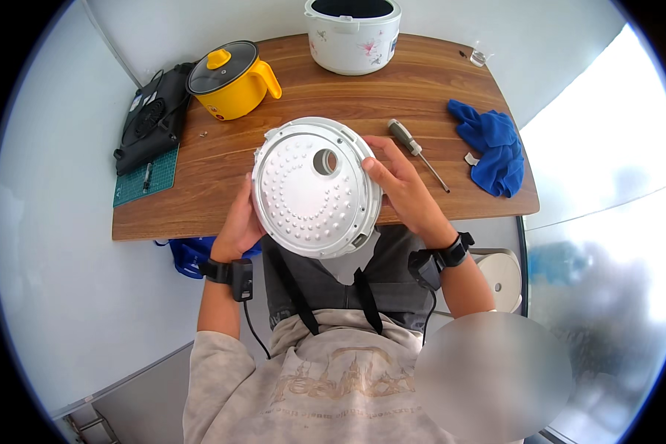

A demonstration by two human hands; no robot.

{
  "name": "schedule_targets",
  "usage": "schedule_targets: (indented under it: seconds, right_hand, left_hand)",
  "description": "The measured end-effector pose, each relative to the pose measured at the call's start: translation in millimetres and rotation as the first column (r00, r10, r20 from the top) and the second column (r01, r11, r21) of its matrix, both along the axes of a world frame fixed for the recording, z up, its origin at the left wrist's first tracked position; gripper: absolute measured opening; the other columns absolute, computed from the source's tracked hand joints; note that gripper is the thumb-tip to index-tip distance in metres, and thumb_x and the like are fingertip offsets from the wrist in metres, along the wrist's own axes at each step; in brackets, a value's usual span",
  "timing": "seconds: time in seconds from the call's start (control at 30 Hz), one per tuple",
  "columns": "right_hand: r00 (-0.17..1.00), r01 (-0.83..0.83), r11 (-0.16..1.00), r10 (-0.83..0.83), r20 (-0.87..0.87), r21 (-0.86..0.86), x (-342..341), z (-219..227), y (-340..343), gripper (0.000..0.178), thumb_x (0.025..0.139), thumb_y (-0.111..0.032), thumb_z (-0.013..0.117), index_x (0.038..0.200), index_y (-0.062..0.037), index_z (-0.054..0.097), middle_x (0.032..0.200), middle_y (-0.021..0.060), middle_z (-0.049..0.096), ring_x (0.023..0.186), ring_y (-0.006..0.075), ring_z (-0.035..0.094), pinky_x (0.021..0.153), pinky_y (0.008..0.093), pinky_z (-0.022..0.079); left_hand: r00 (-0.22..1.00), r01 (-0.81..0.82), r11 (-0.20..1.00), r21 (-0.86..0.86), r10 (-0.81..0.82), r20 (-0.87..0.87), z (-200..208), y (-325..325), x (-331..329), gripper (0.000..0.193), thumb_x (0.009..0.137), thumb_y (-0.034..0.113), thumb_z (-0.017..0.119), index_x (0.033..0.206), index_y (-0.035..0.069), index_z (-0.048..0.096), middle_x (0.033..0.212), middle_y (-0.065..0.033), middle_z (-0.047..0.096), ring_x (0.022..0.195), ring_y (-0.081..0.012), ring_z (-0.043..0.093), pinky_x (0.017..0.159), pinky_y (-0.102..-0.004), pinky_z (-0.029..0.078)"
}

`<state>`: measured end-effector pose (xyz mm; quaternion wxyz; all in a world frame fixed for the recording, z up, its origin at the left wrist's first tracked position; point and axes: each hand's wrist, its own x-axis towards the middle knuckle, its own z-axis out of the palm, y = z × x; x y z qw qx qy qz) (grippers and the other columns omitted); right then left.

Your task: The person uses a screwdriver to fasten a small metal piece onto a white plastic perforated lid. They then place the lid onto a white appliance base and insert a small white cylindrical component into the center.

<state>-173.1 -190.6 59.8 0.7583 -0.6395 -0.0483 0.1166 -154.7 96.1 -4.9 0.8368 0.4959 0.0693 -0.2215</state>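
Observation:
Between my two hands is a round white rice cooker lid (296, 192), its studded inner face turned up toward me and a round hole near its top. My left hand (242, 222) grips the lid's left edge, with most of its fingers hidden beneath. On the right edge, my right hand (401, 181) holds on with the thumb over the rim. The lid hangs over the table's front edge, above my lap. A screwdriver (418, 154) with a grey-green handle lies on the table just right of my right hand.
At the back of the wooden table (200, 214) stands a white flowered rice cooker body (348, 48). Left of it are a yellow pot (233, 92), a black appliance (152, 111) and a green cutting mat (163, 174). A blue cloth (496, 152) and small clear cup (479, 57) lie right.

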Motion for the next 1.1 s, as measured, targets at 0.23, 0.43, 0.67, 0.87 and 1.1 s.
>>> schedule_targets:
  seconds: [0.23,0.43,0.67,0.87,1.1]
  right_hand:
    - [0.995,0.099,0.987,-0.103,-0.02,-0.128,5.2,-15.0,-6.1,0.039,0.108,-0.035,0.045,0.131,-0.0043,0.055,0.106,0.0029,0.062,0.097,0.0083,0.054,0.08,0.0246,0.046]
    - [0.989,0.075,0.974,-0.1,-0.106,-0.215,9.7,-25.7,-12.5,0.042,0.107,-0.036,0.047,0.13,-0.0021,0.055,0.106,0.007,0.064,0.099,0.0123,0.058,0.083,0.029,0.05]
    - [0.742,0.473,0.685,0.031,0.67,-0.555,1.9,-22.1,-1.6,0.041,0.094,-0.033,0.066,0.126,-0.0072,0.061,0.13,0.0181,0.061,0.116,0.0341,0.061,0.097,0.0478,0.048]
    - [0.508,0.251,0.671,0.523,0.685,-0.698,-21.5,4.1,17.7,0.048,0.083,-0.035,0.078,0.121,-0.0091,0.064,0.126,0.0144,0.061,0.116,0.0347,0.058,0.103,0.0466,0.045]
    - [0.484,0.206,0.723,0.511,0.71,-0.66,-17.4,-15.6,18.3,0.023,0.086,-0.024,0.074,0.102,-0.0088,0.066,0.105,0.0071,0.064,0.101,0.0257,0.063,0.085,0.0386,0.054]
  left_hand:
    - [0.997,-0.074,0.993,-0.087,0.071,-0.029,2.1,0.1,-2.2,0.052,0.108,0.041,0.038,0.146,0.007,0.048,0.14,-0.0096,0.06,0.124,-0.0204,0.06,0.105,-0.0366,0.049]
    - [0.995,-0.095,0.979,-0.18,0.099,0.013,6.8,1.2,-1.3,0.05,0.108,0.039,0.039,0.145,0.007,0.05,0.138,-0.009,0.061,0.124,-0.0204,0.061,0.104,-0.0363,0.05]
    - [0.982,-0.185,0.979,-0.089,0.188,0.026,14.5,-8.2,-3.3,0.053,0.106,0.044,0.04,0.144,0.009,0.051,0.138,-0.0086,0.061,0.123,-0.0197,0.061,0.104,-0.035,0.05]
    - [0.983,-0.176,0.977,-0.12,0.181,0.032,12.4,-12.6,0.0,0.06,0.106,0.052,0.037,0.146,0.008,0.047,0.14,-0.0117,0.059,0.126,-0.0232,0.059,0.104,-0.0378,0.049]
    - [0.978,-0.203,0.976,-0.079,0.206,0.038,16.7,-16.0,-0.7,0.062,0.106,0.052,0.035,0.146,0.006,0.047,0.14,-0.0135,0.058,0.125,-0.0248,0.06,0.104,-0.0387,0.049]
